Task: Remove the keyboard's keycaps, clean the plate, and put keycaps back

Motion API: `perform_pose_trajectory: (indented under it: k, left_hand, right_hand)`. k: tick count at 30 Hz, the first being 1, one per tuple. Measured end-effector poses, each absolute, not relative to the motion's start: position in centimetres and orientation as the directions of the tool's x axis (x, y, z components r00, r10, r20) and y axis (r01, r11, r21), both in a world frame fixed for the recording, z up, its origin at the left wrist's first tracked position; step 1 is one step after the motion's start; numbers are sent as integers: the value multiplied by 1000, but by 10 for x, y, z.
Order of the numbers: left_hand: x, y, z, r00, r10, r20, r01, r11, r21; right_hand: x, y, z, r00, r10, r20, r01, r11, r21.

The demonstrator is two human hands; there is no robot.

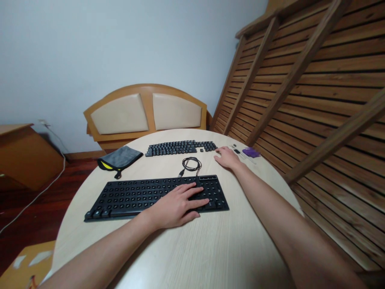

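On the round table, the stripped keyboard is being steadied by the left hand, laid flat with fingers spread over its right end. The right hand, open and holding nothing, is reaching the end of the keycap row. Judged: a keycap is being fetched; next, a fine pinch on one.

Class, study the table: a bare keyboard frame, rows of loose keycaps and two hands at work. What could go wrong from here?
1. The right hand reaches beside the loose keycaps; a careless sweep could scatter the ordered rows.
2. The left hand rests on the keyboard, whose bare switches might be pressed or bent.
3. The small tools lie near the table edge and might get knocked off.
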State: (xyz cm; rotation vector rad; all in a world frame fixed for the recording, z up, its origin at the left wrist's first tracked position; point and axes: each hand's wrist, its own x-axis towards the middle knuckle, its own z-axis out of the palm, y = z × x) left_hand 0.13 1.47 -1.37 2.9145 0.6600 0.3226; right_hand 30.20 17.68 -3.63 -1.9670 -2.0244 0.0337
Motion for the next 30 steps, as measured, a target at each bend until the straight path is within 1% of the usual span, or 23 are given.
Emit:
perform_pose_trajectory:
  k: [4, 10, 14, 18, 25, 30]
  left_hand:
    - [1, 15, -14, 880, 433, 195, 398, -897, 193]
    - [1, 14, -12, 883, 434, 176, 408, -898, 167]
    - [2, 14, -12, 883, 432, 184, 404, -898, 173]
    - [1, 15, -13, 884, 427, 191, 400, -902, 164]
    - [0, 15, -14, 886, 424, 190, 395, -902, 172]
    - [-1, 16, -15, 879, 430, 207, 394, -899, 194]
  right_hand:
    - [302, 180, -37, 1, 980, 200, 974, 44, -220]
    - [306, 171, -35, 6, 981, 194, 980, 33, -198]
    - [311, 157, -31, 18, 981, 191, 981, 20, -192]
    - [312, 135, -26, -3, 984, 176, 979, 39, -202]
    - [306, 89, -13, -51, 993, 110, 957, 80, -278]
    - [308, 69, 2, -156, 988, 18, 915, 152, -374]
